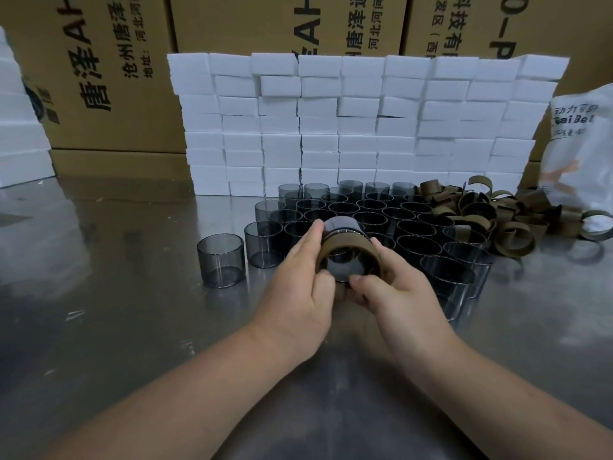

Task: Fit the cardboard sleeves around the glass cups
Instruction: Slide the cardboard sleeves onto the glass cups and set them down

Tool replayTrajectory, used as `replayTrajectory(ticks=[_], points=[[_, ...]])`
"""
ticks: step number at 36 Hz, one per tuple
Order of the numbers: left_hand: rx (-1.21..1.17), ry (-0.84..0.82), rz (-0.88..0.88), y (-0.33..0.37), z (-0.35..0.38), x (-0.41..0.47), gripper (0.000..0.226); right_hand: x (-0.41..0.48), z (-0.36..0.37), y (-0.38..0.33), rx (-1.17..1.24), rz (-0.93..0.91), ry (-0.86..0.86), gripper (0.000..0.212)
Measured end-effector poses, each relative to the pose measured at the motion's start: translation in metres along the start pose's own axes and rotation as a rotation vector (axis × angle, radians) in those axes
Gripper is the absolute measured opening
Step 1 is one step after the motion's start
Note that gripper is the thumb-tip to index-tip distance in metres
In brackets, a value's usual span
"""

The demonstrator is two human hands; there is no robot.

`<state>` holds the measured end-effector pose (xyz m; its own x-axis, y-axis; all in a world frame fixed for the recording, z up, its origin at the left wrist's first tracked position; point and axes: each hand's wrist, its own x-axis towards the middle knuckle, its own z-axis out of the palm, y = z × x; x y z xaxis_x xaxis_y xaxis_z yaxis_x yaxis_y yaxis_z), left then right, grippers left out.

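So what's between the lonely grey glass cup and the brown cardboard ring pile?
Head view: rows of grey glass cups, plus left hand and right hand gripping one.

**Shiny worktop full of cups**

The worktop (99, 293) is grey, shiny metal. Many dark glass cups (416, 229) stand on it in close rows. A lone cup (221, 260) stands apart on the left. Brown cardboard sleeves (512, 235) lie heaped just right of the rows. Behind stands a wall of white blocks (365, 127). A white bag (580, 154) sits far right.
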<state>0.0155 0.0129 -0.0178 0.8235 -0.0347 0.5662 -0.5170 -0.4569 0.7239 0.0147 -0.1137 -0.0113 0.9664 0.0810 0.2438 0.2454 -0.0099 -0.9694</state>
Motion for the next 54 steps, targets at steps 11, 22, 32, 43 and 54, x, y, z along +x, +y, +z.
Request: replayTrajectory(ticks=[11,22,32,43,54], points=[[0.029,-0.004,0.046,0.006,-0.012,0.006,0.062,0.0,-0.004,-0.004,-0.033,-0.061,0.022,0.065],[0.036,-0.013,0.076,0.009,-0.016,0.004,0.053,0.0,-0.008,-0.003,0.044,-0.133,0.013,0.028],[-0.031,0.073,0.058,0.008,-0.013,0.006,0.044,0.0,-0.006,-0.004,0.069,-0.151,0.015,0.016],[-0.105,0.095,0.08,0.005,-0.012,0.007,0.026,-0.002,-0.005,-0.007,0.102,-0.133,0.042,0.015],[-0.131,0.122,0.075,0.004,-0.012,0.008,0.026,-0.002,-0.003,-0.007,0.088,-0.133,0.079,0.006]])
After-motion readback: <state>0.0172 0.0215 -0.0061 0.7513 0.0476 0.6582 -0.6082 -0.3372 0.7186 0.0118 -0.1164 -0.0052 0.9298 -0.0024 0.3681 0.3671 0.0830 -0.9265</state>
